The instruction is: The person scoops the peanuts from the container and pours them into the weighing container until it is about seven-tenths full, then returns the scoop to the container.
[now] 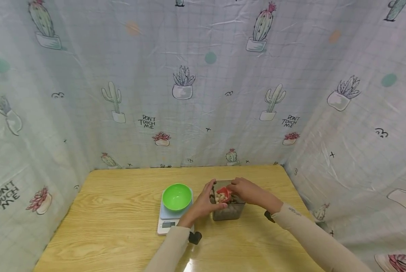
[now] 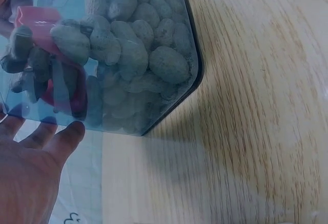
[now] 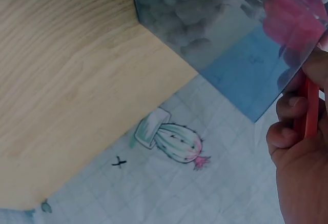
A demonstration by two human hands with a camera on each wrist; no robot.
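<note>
I have the right hand (image 1: 249, 191) closed round the handle of a red scoop (image 1: 228, 191), and the right wrist view shows its fingers curled about that handle. The scoop's bowl sits inside a clear, smoke-grey container (image 1: 227, 215), high up near the rim, loaded with peanuts in their shells (image 1: 219, 197). More peanuts fill the lower part of the container, seen through its wall from both wrists. My left hand (image 1: 203, 203) grips the container's left side, its fingers at the far-left edge and its thumb along the near rim; in the left wrist view the fingertips touch the wall close to the scoop. The container stands on a wood-grain table (image 1: 121, 223), right of the middle. Just to its left I see a green bowl (image 1: 177, 198) resting upright on a kitchen scale (image 1: 170, 215), whose display (image 1: 168, 224) is too small for me to read. Both arms wear pale sleeves (image 1: 170, 247), each with a black wrist mount (image 1: 195, 237). Behind the table hangs a pale curtain (image 1: 203, 37) printed with potted cacti and the words "Don't touch me".
</note>
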